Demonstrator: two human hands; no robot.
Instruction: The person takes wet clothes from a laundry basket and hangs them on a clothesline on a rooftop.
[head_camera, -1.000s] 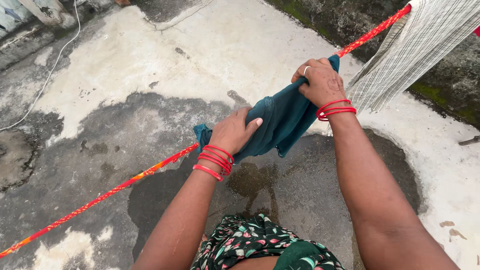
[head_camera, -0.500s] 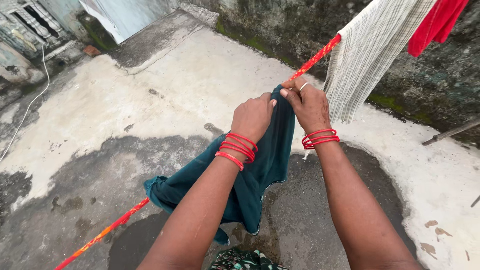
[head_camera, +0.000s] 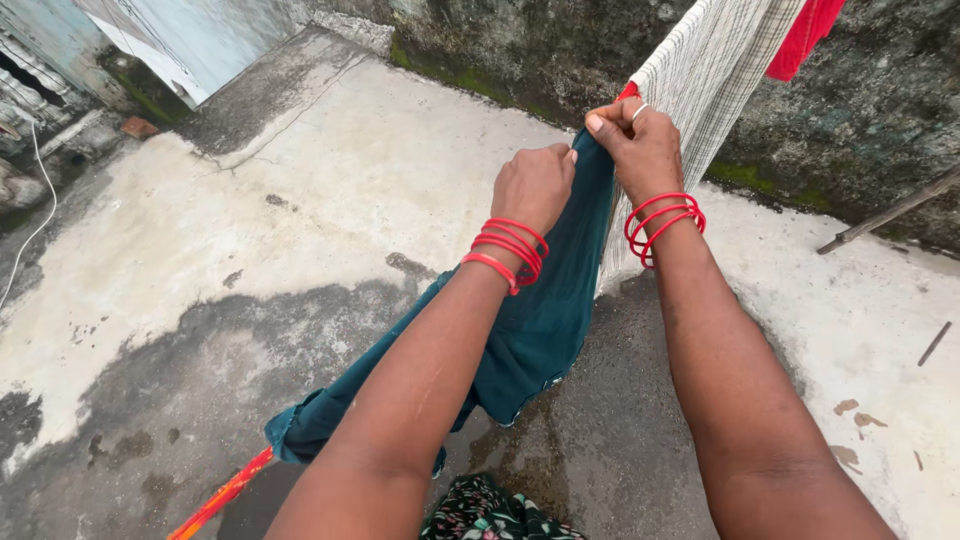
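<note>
Presently the left hand (head_camera: 535, 185) is clenched into a fist on the upper edge of the teal garment (head_camera: 545, 320), at about twelve o'clock in the frame. Just beside it, toward one o'clock, the right hand (head_camera: 640, 145) is likewise closed, pinching the same edge against the red-orange clothesline (head_camera: 225, 495). Both wrists carry red bangles (head_camera: 510, 250).

Status: the garment is already draped over the line and hangs down toward seven o'clock, where the line emerges from under its lower corner. The cloth looks bunched rather than spread flat, so, in my judgement, smoothing it along the line remains to be done.

Clearances: a checked white cloth (head_camera: 700, 80) hangs touching or nearly touching the right hand at one o'clock, with a red cloth (head_camera: 805, 35) beyond it; room on that side is tight. Toward seven o'clock the line runs bare and offers space. A mossy wall (head_camera: 880, 110) bounds the concrete floor (head_camera: 300, 200) from twelve to three o'clock; damp patches lie below the garment.
</note>
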